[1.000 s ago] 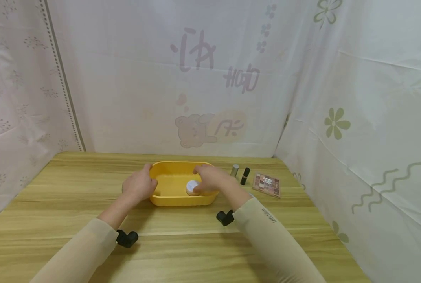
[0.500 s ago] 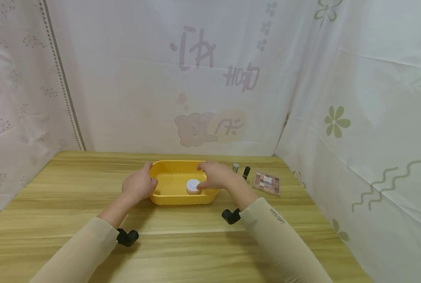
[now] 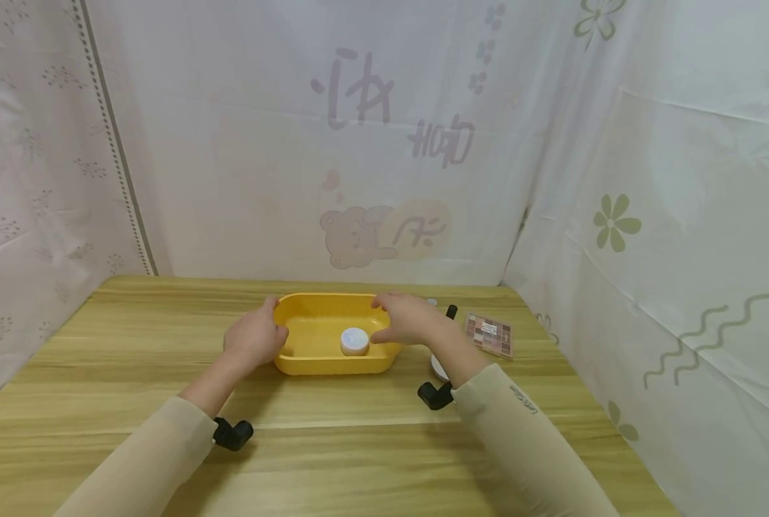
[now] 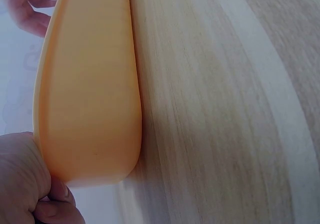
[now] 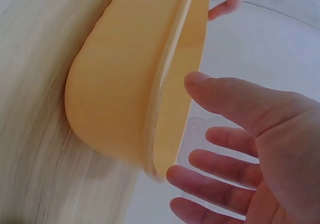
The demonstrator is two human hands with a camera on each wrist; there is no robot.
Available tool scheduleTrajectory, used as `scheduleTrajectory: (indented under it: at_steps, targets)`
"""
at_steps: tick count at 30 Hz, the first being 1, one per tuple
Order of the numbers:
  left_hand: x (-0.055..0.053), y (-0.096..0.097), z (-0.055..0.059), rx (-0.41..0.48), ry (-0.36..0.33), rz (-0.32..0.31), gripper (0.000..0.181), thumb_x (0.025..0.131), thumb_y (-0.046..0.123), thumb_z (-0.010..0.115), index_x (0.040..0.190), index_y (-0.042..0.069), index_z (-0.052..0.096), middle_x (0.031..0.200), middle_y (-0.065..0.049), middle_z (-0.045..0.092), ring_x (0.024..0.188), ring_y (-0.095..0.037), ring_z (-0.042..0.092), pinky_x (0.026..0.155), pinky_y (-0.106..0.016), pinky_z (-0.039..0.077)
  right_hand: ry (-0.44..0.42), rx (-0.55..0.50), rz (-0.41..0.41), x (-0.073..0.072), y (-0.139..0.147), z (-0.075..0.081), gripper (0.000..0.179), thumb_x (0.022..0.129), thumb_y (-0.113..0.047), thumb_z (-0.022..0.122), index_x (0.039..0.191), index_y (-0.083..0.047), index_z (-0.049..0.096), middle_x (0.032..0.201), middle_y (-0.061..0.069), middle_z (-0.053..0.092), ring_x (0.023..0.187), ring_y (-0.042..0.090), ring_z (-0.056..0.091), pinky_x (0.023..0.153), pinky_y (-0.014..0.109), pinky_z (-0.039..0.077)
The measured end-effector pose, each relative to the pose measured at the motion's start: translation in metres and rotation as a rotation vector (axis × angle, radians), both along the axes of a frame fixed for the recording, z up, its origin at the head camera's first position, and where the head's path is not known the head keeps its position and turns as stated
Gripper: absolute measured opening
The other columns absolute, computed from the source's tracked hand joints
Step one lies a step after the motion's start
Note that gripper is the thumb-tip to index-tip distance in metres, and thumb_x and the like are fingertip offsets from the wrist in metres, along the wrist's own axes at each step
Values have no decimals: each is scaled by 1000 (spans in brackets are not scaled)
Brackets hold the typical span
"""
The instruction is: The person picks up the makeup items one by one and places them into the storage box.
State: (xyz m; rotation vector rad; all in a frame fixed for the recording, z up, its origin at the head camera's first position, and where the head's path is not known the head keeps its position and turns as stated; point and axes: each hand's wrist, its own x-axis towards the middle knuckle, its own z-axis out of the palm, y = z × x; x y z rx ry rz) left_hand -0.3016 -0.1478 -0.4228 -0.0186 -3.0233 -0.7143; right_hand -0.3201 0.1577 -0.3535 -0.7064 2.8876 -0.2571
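A yellow plastic basin (image 3: 332, 366) stands on the wooden table. My left hand (image 3: 255, 336) grips its left end, thumb and fingers curled round the rim, as the left wrist view also shows. Inside the basin, toward the right, lies a small round white-lidded jar (image 3: 355, 341). Just right of that jar, over the basin's right end, is my right hand (image 3: 411, 319). In the right wrist view its fingers (image 5: 215, 184) are spread apart and hold nothing.
Right of the basin lie a brown-toned eyeshadow palette (image 3: 490, 336) and a black tube (image 3: 451, 311), partly hidden by the right arm. A round white-topped item (image 3: 439, 369) shows beside the right wrist. A printed cloth (image 3: 242, 179) hangs behind the table.
My right hand has moved off the jar, rightward toward the basin's right end. The jar stays in the basin. A round white-topped item now shows beside the right wrist. The left hand keeps its grip.
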Motion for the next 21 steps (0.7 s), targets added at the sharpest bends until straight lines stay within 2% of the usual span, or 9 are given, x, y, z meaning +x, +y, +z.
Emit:
scheduleTrajectory:
  at_steps: [5, 10, 16, 21]
  targets:
    - [1, 1, 1, 3, -3, -2, 63, 105, 25, 59, 163, 7, 41, 87, -14, 69, 67, -27, 57, 56, -36, 44, -16, -4, -22, 1, 10, 3, 72, 98, -42, 81, 157, -10, 56, 158, 15, 61, 142, 34, 61, 119, 55, 50]
    - [1, 1, 1, 6, -6, -1, 63, 106, 24, 58, 163, 7, 40, 83, -13, 68, 66, -26, 56, 55, -36, 43, 7, 5, -32, 2, 24, 5, 73, 100, -47, 78, 159, -11, 55, 157, 14, 62, 142, 35, 62, 118, 57, 50]
    - [1, 1, 0, 1, -2, 0, 62, 106, 24, 58, 163, 7, 41, 83, -13, 67, 66, -27, 56, 55, -36, 43, 20, 4, -57, 4, 44, 3, 73, 102, -52, 74, 159, -10, 55, 158, 15, 60, 144, 35, 60, 119, 58, 49]
    - [1, 1, 0, -1, -6, -1, 62, 106, 25, 57, 163, 7, 40, 81, -12, 66, 65, -26, 55, 55, -36, 43, 26, 5, -59, 7, 58, -3, 66, 105, -50, 69, 155, -8, 57, 155, 16, 60, 140, 35, 62, 115, 57, 52]
